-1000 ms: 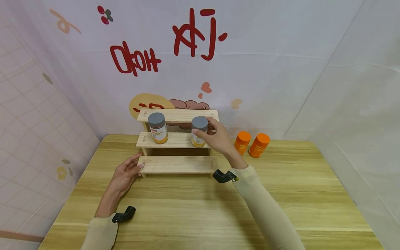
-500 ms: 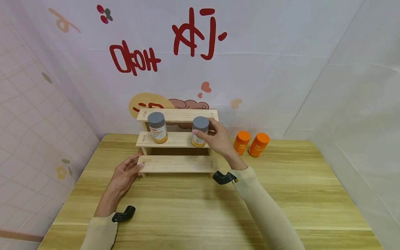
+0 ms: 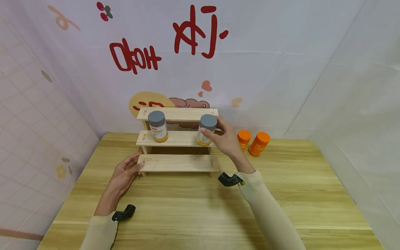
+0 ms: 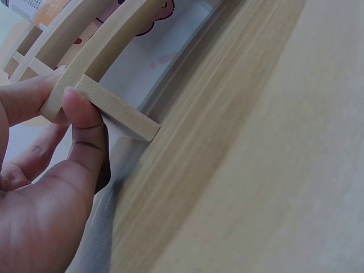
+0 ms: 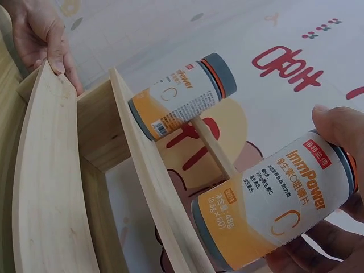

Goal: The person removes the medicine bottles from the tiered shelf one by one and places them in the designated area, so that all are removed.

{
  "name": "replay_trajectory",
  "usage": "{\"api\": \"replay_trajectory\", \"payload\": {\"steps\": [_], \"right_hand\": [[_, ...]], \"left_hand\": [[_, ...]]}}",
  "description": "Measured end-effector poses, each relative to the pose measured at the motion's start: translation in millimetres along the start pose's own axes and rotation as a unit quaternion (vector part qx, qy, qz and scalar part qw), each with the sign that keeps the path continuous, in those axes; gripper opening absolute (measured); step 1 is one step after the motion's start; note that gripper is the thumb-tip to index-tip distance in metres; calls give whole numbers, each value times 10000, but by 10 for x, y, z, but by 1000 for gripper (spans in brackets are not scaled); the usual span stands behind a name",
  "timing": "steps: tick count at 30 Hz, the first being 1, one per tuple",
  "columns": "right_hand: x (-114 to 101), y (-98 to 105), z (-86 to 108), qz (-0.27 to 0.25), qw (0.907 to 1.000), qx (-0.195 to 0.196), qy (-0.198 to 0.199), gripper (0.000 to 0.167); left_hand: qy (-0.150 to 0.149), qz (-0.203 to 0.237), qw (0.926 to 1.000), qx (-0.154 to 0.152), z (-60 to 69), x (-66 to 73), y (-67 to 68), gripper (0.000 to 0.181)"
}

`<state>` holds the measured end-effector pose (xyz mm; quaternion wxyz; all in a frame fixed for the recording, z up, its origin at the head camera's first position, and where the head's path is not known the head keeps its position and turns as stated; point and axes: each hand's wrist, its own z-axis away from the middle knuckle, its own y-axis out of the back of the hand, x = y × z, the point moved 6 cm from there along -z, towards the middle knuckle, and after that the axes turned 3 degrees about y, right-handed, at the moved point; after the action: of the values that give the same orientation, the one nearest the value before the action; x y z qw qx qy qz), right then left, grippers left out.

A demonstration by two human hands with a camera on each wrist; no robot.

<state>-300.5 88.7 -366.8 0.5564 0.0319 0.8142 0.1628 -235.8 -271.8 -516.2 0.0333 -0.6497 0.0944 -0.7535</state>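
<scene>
My right hand (image 3: 227, 139) grips a grey-lidded jar (image 3: 205, 133) near its lid, at the right end of the middle tier of the wooden shelf (image 3: 178, 163). In the right wrist view this jar (image 5: 273, 205) stands upright relative to the tier, thumb on one side and fingers on the other. A second grey-lidded jar (image 3: 158, 129) stands on the same tier at the left. My left hand (image 3: 124, 175) pinches the left end of the lowest tier; the left wrist view shows thumb and fingers on the board's end (image 4: 62, 94).
Two orange jars, one (image 3: 259, 144) farther right and one (image 3: 243, 139) partly behind my right hand, stand on the wooden table (image 3: 187, 215) right of the shelf. A printed cloth backdrop (image 3: 268, 69) rises behind the table.
My right hand and its jar have moved a little to the right along the middle tier. My left hand keeps its hold on the lowest tier.
</scene>
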Motion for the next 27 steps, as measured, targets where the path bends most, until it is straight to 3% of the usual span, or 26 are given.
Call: {"api": "replay_trajectory", "payload": {"steps": [12, 17, 27], "right_hand": [[66, 278, 95, 5, 9993, 184, -338, 56], [109, 422, 161, 88, 9986, 400, -321, 56], [249, 651, 269, 172, 9972, 679, -242, 55]], "left_hand": [[-3, 10, 10000, 23, 1, 3, 1, 57], [14, 22, 10000, 16, 2, -6, 2, 51], [49, -11, 10000, -55, -10, -8, -8, 63]]}}
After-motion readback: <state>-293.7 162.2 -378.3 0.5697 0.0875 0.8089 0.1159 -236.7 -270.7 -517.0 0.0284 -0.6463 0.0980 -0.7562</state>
